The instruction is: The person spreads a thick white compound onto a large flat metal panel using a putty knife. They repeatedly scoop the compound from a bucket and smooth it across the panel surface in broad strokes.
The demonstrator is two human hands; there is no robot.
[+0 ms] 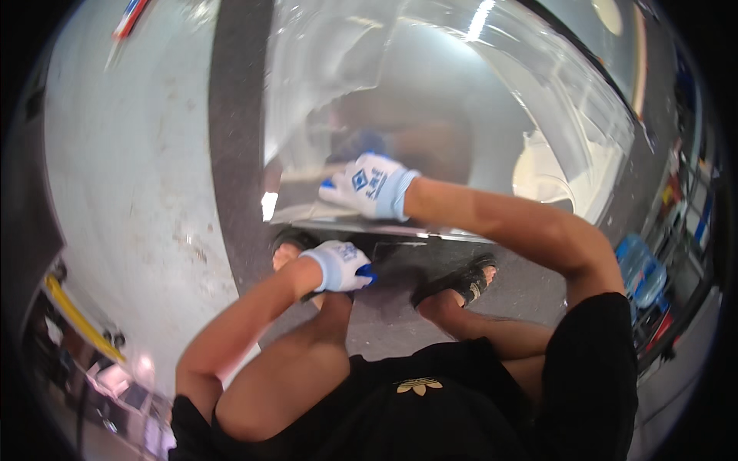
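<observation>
A large glossy, mirror-like sheet [430, 115] lies low in front of me, its near edge close to my feet. My right hand [367, 184], in a white glove with blue fingertips and a pale blue cuff, is over the near left part of the sheet. Its fingers curl down, and whatever they grip is hidden beneath. Closer to my body, my left hand [338, 265] wears a matching glove. It hangs between the sheet's near edge and my left knee with fingers drawn in. Nothing recognisable shows in it.
My feet in black sandals [465, 280] stand beside the near edge. A pale strip of floor [138, 177] runs along the left, with a red and blue object [131, 17] far off. A clear blue plastic water jug [642, 269] stands at right. At lower left is a yellow bar [81, 319].
</observation>
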